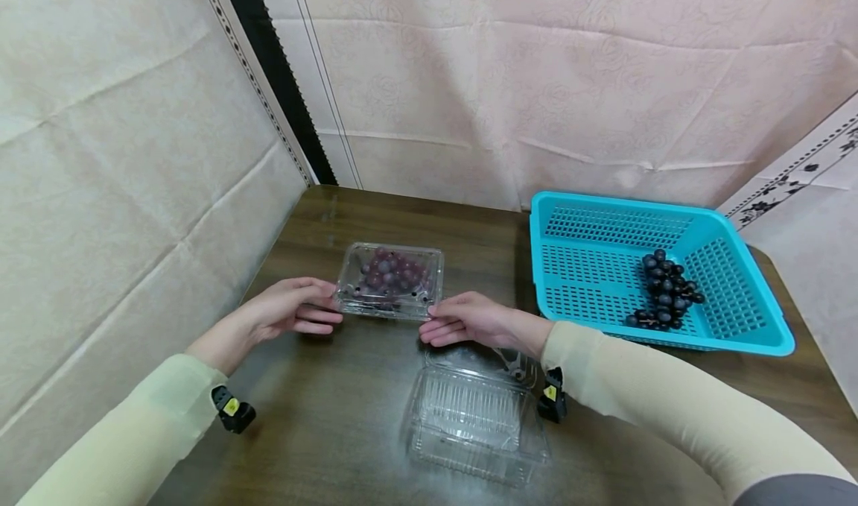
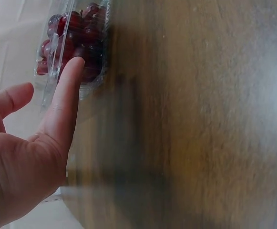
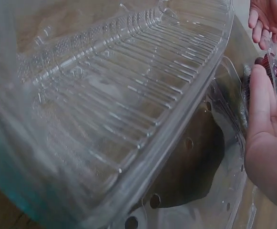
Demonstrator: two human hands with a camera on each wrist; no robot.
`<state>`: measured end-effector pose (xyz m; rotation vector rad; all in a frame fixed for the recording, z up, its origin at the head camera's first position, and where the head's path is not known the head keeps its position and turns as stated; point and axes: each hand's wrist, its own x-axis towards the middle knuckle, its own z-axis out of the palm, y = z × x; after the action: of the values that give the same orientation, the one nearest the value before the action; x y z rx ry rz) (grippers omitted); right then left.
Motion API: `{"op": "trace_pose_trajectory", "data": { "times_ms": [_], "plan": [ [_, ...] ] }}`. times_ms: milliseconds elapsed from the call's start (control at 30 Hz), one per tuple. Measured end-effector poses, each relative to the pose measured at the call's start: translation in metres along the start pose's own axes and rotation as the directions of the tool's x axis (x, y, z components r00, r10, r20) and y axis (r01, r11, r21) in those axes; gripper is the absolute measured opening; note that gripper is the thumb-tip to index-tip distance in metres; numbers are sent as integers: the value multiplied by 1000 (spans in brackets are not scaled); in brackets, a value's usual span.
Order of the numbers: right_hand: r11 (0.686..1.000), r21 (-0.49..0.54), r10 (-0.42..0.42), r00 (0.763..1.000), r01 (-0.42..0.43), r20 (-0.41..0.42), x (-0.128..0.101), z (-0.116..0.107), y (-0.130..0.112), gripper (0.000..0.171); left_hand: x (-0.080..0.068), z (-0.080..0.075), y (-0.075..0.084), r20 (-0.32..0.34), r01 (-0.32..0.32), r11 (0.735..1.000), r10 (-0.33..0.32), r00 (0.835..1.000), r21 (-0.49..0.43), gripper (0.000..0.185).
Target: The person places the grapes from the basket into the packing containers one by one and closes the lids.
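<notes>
A closed clear plastic clamshell box (image 1: 390,281) with reddish-purple grapes (image 1: 395,269) inside stands on the table between both hands. My left hand (image 1: 298,308) is at its left side; the index finger (image 2: 69,88) reaches the box, while the thumb (image 2: 16,99) stands apart from it. With thumb and fingers about the near right corner, my right hand (image 1: 472,320) pinches the box. Below that hand lies another clear clamshell (image 1: 472,409), opened out and holding nothing; part of its lid is hidden under the hand and wrist.
At the right stands a turquoise plastic basket (image 1: 583,297) with a bunch of dark grapes (image 1: 663,290) in it. Patterned cloth (image 1: 570,81) hangs behind the brown wooden table (image 1: 322,416) and along its sides.
</notes>
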<state>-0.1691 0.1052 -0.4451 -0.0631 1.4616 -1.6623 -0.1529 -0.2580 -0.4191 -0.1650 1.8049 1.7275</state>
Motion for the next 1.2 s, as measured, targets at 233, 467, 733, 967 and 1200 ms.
{"op": "trace_pose_trajectory", "data": {
  "times_ms": [233, 467, 733, 967, 1200],
  "plan": [
    [1000, -9, -27, 1000, 27, -11, 2, 4, 1, 33, -6, -4, 3, -17, -22, 999, 23, 1000, 37, 50],
    [1000, -3, -19, 1000, 19, -15, 3, 7, -1, 35, -12, -3, 6, -32, -12, 997, 15, 999, 76, 49],
    [1000, -29, 5, 1000, -6, -6, -4, 4, -5, 44, -22, 2, 14, -66, -22, 982, 35, 997, 189, 48],
    [992, -121, -22, 1000, 21, -9, -24, -2, -11, 47, -41, 13, 31, -43, -31, 955, 46, 998, 295, 48],
    [976, -196, -97, 995, 91, -19, -47, -6, -20, 45, -50, 41, 41, 82, -63, 941, 38, 996, 333, 38]
  ]
}}
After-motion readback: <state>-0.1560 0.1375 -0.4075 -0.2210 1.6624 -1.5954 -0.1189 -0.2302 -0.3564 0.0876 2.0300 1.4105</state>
